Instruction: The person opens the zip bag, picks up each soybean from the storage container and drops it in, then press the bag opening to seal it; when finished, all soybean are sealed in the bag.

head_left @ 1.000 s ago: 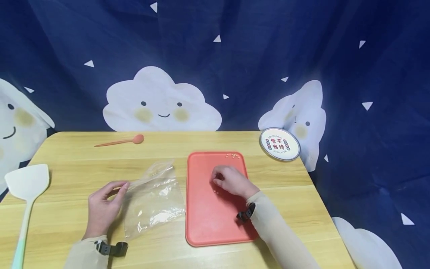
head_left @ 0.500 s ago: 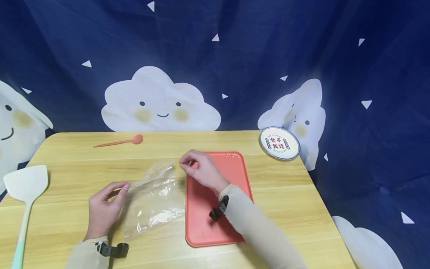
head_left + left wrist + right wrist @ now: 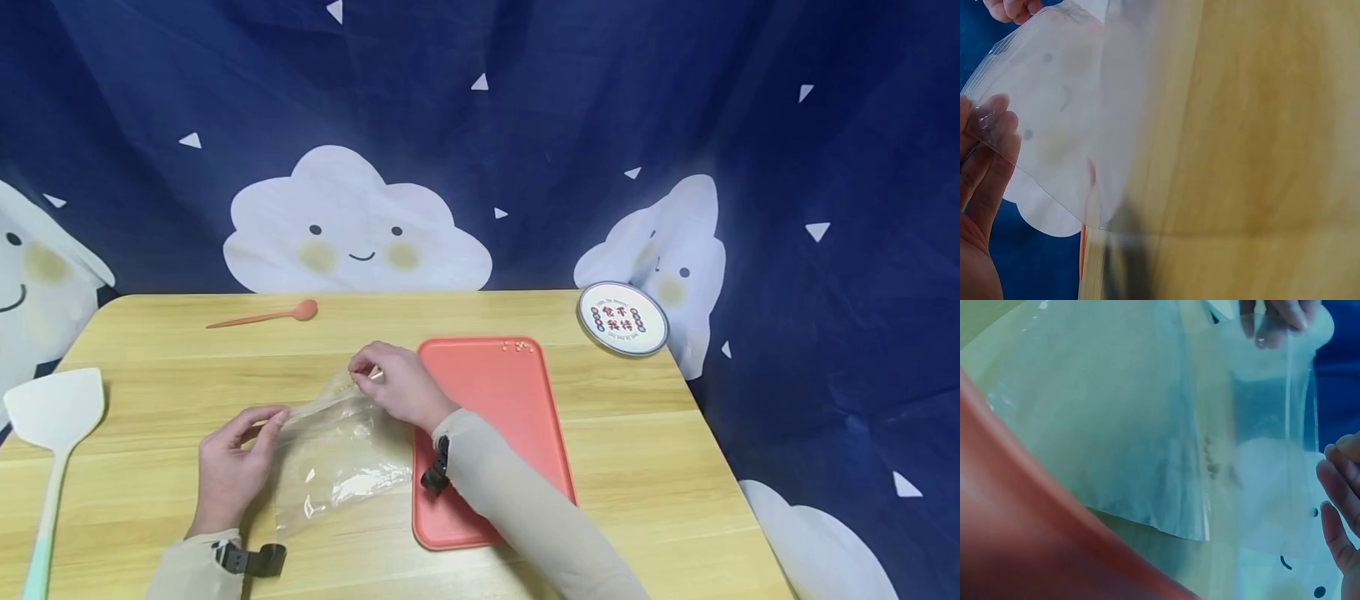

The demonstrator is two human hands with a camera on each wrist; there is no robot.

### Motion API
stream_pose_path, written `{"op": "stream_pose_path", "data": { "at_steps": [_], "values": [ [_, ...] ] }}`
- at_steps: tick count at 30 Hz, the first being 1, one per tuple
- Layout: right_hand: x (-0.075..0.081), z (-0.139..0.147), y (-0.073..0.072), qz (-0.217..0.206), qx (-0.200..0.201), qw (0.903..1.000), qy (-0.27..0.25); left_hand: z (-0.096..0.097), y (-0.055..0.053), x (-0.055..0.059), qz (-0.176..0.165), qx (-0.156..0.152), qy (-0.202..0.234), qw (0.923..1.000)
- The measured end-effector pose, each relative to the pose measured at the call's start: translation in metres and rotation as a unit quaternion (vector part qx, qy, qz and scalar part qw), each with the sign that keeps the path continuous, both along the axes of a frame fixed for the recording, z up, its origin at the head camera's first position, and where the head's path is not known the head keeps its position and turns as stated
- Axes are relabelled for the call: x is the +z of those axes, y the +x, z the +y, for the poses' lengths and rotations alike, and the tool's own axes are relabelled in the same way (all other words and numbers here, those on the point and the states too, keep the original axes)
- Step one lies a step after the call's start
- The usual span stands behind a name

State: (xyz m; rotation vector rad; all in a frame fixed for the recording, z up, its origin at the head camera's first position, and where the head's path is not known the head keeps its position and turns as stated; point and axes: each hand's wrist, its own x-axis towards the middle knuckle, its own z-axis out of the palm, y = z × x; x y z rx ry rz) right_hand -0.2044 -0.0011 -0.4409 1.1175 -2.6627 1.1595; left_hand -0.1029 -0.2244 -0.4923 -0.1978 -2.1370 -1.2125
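Observation:
My left hand (image 3: 236,458) pinches the top edge of a clear zip bag (image 3: 345,450) between thumb and fingers. The bag's mouth is raised toward the back, and its lower part lies on the table. My right hand (image 3: 405,387) is over the far corner of that mouth, thumb and forefinger pinched together on a small kernel that their tips largely hide. Through the plastic in the right wrist view, several small tan kernels (image 3: 1211,464) show. More kernels (image 3: 520,345) lie at the far right corner of the red tray (image 3: 510,400), which the right forearm crosses.
On the left is a white spatula (image 3: 56,408) with a green handle end. A red spoon (image 3: 300,311) lies along the back of the wooden table (image 3: 637,450). An oval printed plate (image 3: 622,318) sits at the back right corner, before a blue cloud-patterned curtain (image 3: 540,125).
My right hand has moved left from the middle of the tray to the bag's mouth, fingertips together. The left hand has kept its pinch on the bag's edge.

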Motion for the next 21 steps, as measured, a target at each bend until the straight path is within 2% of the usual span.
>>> {"op": "stream_pose_path", "data": {
  "at_steps": [5, 11, 18, 21],
  "values": [
    [-0.001, -0.004, 0.000, 0.015, -0.008, 0.9988, 0.046, 0.000, 0.000, 0.000, -0.003, 0.000, -0.004, 1.0000],
    [0.002, 0.004, 0.001, -0.008, -0.016, 0.9996, 0.022, 0.000, 0.000, 0.001, -0.009, -0.010, 0.001, 0.9999],
    [0.015, 0.040, 0.000, -0.021, -0.017, 0.9996, 0.010, -0.002, 0.000, 0.001, -0.011, -0.002, 0.004, 0.9999],
    [0.021, 0.061, 0.001, -0.041, -0.012, 0.9990, 0.012, -0.002, 0.000, 0.002, -0.007, 0.006, 0.001, 1.0000]
  ]
}}
